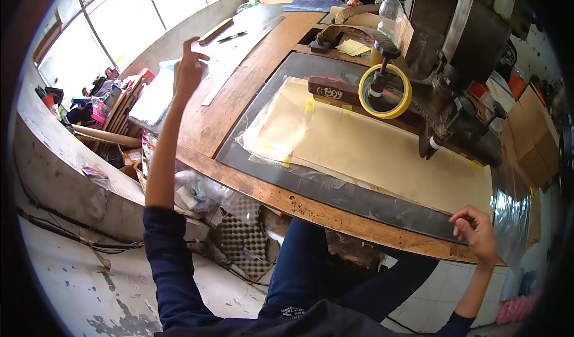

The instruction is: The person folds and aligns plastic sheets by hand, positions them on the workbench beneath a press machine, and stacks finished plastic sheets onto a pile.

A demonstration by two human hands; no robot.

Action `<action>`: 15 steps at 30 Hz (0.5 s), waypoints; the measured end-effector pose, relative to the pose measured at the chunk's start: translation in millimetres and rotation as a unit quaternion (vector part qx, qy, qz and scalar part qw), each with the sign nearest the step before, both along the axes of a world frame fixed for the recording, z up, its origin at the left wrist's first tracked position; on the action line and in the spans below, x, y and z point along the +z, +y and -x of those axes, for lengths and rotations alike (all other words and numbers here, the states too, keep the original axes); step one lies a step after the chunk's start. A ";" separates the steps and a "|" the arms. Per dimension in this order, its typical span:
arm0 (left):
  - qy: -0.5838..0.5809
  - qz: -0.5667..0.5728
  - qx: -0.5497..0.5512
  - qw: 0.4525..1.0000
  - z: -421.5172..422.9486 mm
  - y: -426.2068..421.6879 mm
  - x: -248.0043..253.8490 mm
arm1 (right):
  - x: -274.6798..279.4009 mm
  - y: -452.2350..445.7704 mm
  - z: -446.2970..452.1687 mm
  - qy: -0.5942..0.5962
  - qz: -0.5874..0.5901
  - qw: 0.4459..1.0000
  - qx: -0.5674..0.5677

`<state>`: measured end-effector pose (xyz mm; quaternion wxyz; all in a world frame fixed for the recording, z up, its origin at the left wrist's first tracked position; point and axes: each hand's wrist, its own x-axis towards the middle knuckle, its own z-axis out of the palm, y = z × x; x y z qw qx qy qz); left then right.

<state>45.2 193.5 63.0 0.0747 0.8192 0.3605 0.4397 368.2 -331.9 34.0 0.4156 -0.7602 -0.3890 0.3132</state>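
My left hand (189,73) is raised over the far left of the table, its fingers apart and nothing visible in them. Below and around it are a clear plastic stack (152,101), a long metal ruler (230,71) and a small dark tool (232,37). My right hand (476,232) hovers by the front right table edge, fingers loosely bent with gaps between them, seemingly holding nothing. Near it lies a large cream sheet (382,149) on a black mat (239,149), with clear film at its left end. A dark machine arm (365,105) crosses above the sheet.
A yellow tape roll (408,92) hangs round a knob on the machine. Behind stand a plastic bottle (390,11) and yellow paper notes (353,48). A person's hand (354,2) shows at the far side. A cardboard box (534,134) is at right; clutter fills the left shelf.
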 end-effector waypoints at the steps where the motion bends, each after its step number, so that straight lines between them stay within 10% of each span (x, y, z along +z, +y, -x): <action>1: 0.021 -0.043 0.028 0.998 0.0 19.0 2.9 | -3.8 2.5 4.1 0.000 0.001 1.000 -0.001; 7: 0.225 0.055 0.247 0.941 31.3 97.0 -47.6 | -20.5 1.4 15.1 -0.070 0.036 0.997 0.012; 8: 0.405 0.098 0.176 0.892 33.6 81.3 -43.3 | -23.3 -2.4 13.7 -0.066 0.030 0.997 0.006; 11: 0.475 0.187 0.174 0.842 19.7 -27.2 -45.4 | -34.0 -12.1 9.1 -0.029 -0.026 0.999 -0.014; 15: 0.398 0.281 0.011 0.873 29.6 -75.2 -68.8 | -46.9 -12.0 13.3 -0.054 -0.092 0.994 -0.033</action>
